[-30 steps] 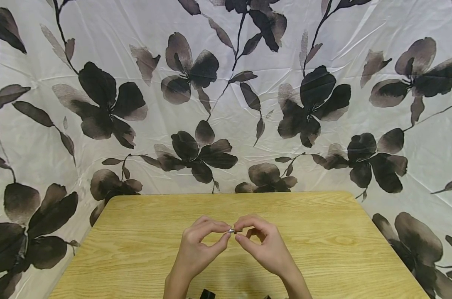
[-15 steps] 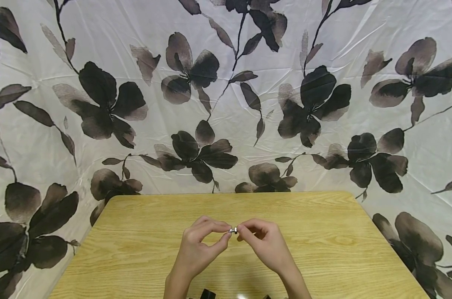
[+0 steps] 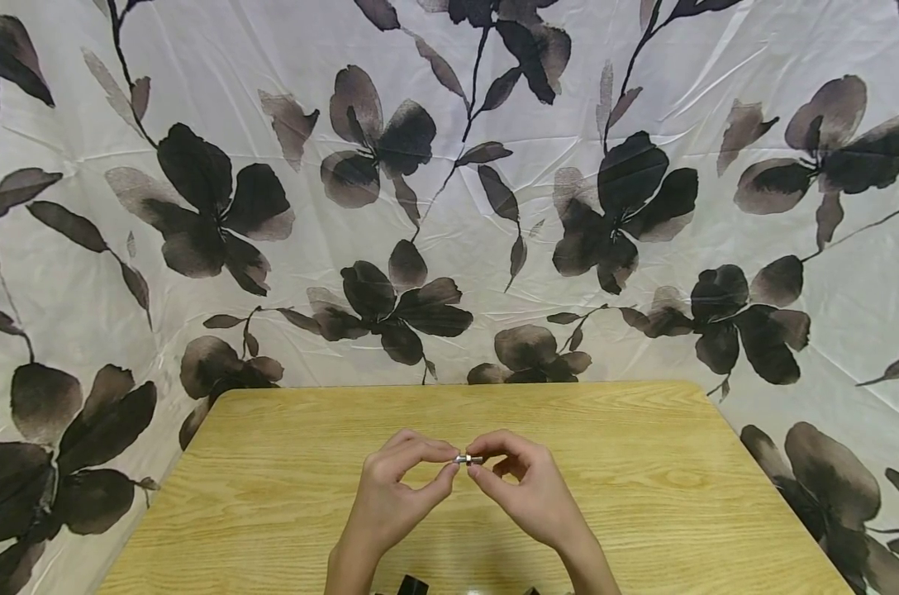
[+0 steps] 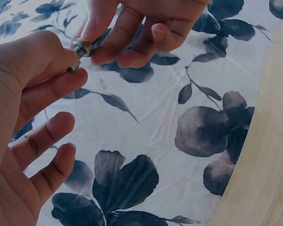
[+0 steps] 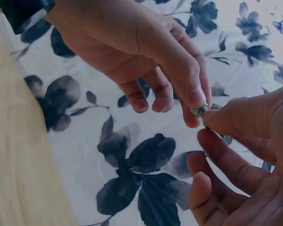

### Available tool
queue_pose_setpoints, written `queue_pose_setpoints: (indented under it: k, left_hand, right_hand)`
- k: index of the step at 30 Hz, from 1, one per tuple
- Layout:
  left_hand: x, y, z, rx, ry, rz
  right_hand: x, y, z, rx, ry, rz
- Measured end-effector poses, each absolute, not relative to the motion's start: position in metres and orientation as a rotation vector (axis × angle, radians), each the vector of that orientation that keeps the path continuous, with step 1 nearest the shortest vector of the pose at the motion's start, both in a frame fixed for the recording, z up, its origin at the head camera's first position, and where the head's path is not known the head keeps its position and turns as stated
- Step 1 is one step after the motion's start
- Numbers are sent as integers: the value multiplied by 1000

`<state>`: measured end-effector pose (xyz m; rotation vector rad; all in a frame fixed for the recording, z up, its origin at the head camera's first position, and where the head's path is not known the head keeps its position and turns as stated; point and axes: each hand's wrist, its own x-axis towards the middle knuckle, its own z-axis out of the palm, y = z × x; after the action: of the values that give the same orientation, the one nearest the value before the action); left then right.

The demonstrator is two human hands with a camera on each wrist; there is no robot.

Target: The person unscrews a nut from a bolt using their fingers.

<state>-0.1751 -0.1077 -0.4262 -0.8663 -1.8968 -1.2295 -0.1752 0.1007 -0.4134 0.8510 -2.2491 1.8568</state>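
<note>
A small silver bolt [image 3: 478,459] lies roughly level between both hands above the table, with a nut [image 3: 469,459] partway along its shank. My left hand [image 3: 401,483] pinches the bolt's head end between thumb and index finger. From the other side my right hand [image 3: 520,475] has thumb and index fingertips right at the nut, one below and one above. The left wrist view shows the threads [image 4: 80,52] between the two pairs of fingertips. In the right wrist view the metal [image 5: 200,110] is mostly hidden by the fingers.
A wood-grain table [image 3: 271,512] lies under the hands. Behind and beside it hangs a white cloth [image 3: 509,330] with dark flowers. A black wrist device [image 3: 413,585] shows at the bottom edge by the left wrist.
My right fingers close together over the bolt's end half a second ago, then spread back around the nut, uncovering that end again. My left hand stays put.
</note>
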Motion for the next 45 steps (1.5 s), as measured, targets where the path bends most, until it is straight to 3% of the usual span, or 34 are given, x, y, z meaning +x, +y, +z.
queue_pose_setpoints:
  k: [5,15,39,45]
  left_hand:
    - [-176,-108,-426,-872,-1890,-1219]
    - [-176,-108,-426,-869,-1881,-1219]
    - [-178,-111,-427,-864,-1880,-1203]
    - [-178,-111,-427,-855,-1885,-1195]
  right_hand:
    - [-175,100,-413,914,-2146,1845]
    - [-178,101,-411,584,-2334,1930]
    - [-176,97,-415,899,-2122,1857]
    - [-178,95,-413,644,-2257,1913]
